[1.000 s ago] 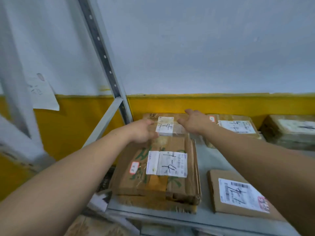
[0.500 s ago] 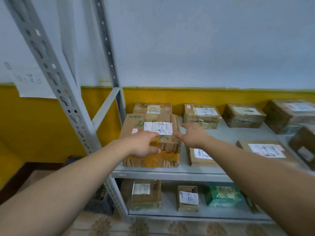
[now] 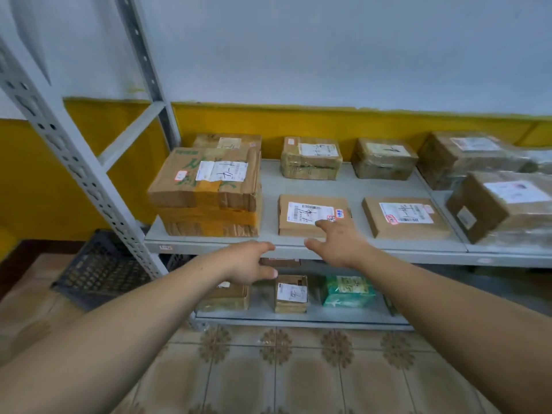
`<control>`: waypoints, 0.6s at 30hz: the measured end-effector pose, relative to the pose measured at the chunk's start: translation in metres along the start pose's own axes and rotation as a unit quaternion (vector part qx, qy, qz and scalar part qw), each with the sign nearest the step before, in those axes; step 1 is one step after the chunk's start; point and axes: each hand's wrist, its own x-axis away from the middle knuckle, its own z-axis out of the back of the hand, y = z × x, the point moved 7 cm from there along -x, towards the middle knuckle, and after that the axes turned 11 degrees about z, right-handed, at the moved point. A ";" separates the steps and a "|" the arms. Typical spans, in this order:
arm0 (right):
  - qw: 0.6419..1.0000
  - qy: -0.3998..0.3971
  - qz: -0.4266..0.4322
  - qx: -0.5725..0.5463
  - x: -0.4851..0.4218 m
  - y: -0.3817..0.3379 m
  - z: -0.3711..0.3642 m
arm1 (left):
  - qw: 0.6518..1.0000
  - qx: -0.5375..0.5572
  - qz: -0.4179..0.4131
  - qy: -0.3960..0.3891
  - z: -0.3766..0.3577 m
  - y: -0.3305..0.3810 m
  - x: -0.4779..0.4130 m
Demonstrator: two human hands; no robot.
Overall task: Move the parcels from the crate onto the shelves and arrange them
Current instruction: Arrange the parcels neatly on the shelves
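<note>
A large taped cardboard parcel (image 3: 209, 189) stands at the left end of the grey shelf (image 3: 343, 183), with a smaller parcel (image 3: 228, 141) behind it. My left hand (image 3: 248, 261) hangs in front of the shelf edge, fingers loosely curled, holding nothing. My right hand (image 3: 337, 240) is spread open just in front of a flat parcel (image 3: 310, 212), its fingertips over the parcel's near edge. Several more labelled parcels line the shelf, among them a flat one (image 3: 403, 216) and two boxes (image 3: 310, 158) (image 3: 383, 158) at the back.
A dark plastic crate (image 3: 98, 270) sits on the tiled floor left of the rack, behind the perforated upright (image 3: 74, 165). The lower shelf (image 3: 298, 316) holds a small box (image 3: 291, 294), a green packet (image 3: 346, 291) and another box. Wrapped parcels (image 3: 501, 201) crowd the right end.
Both hands have come off the large parcel and drawn back toward me. The view has pulled away from the rack, showing the lower shelf, floor and crate.
</note>
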 end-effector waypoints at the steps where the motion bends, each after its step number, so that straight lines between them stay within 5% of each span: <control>1: 1.000 -0.006 0.002 -0.016 0.009 0.010 -0.008 | 1.000 0.005 0.004 -0.014 -0.015 0.008 -0.002; 8: 0.996 -0.081 -0.024 -0.026 0.040 0.071 -0.063 | 0.995 -0.032 0.038 -0.084 -0.101 0.021 -0.025; 18: 0.990 -0.126 -0.065 -0.013 0.014 0.076 -0.111 | 0.990 0.004 0.090 -0.109 -0.117 -0.059 -0.054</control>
